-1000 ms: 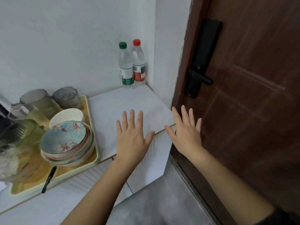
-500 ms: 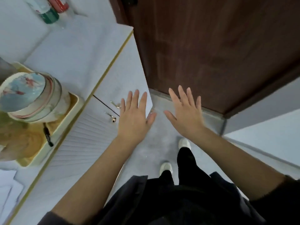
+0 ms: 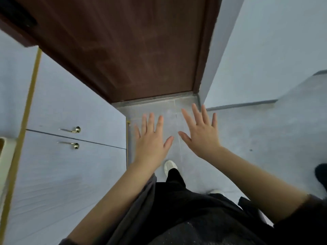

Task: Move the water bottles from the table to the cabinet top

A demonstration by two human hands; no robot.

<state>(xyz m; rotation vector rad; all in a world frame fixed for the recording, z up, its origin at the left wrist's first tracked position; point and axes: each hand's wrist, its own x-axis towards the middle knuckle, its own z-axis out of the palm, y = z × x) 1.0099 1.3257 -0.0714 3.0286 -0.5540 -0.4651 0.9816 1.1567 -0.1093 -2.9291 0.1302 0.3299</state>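
No water bottle is in view now. My left hand (image 3: 151, 140) and my right hand (image 3: 201, 134) are both held out flat over the grey floor, palms down, fingers spread, with nothing in them. They are side by side, a little apart. The white cabinet (image 3: 70, 163) stands to the left of my left hand; only a strip of its gold-edged top (image 3: 12, 80) shows at the far left.
A dark brown door (image 3: 123, 50) fills the top. Two brass handles (image 3: 75, 137) sit on the cabinet doors. A cream tray corner (image 3: 4, 156) pokes in at the left edge. A white wall corner (image 3: 247, 59) stands on the right. My legs and white shoes (image 3: 169, 167) are below.
The view has swung down and to the right. The bottles, the bowls and most of the tray have left the frame. Both hands stay flat and spread, holding nothing.
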